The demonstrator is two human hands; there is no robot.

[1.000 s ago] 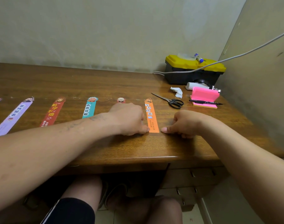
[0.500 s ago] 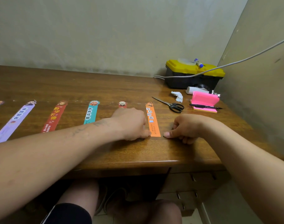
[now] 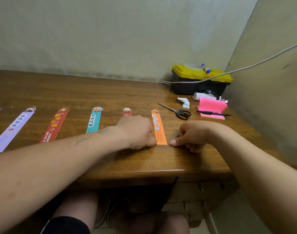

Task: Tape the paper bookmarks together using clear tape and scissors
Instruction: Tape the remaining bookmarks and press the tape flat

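Wide bare desk (image 3: 76, 92) lies open behind the bookmark row (image 3: 93, 121). Off to the right it's crowded: scissors (image 3: 176, 111), pink sticky-note pad (image 3: 212, 107), toolbox (image 3: 200, 81) against the side wall (image 3: 271, 81).

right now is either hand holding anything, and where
Left hand touches the orange bookmark's near left corner; right hand beside it; a grip cannot be told.

The table (image 3: 97, 92) is varnished wood with a slight gloss. The bookmarks (image 3: 158, 129) look like smooth printed paper. The toolbox (image 3: 201, 81) is matt plastic; the scissors (image 3: 175, 110) have metal blades.
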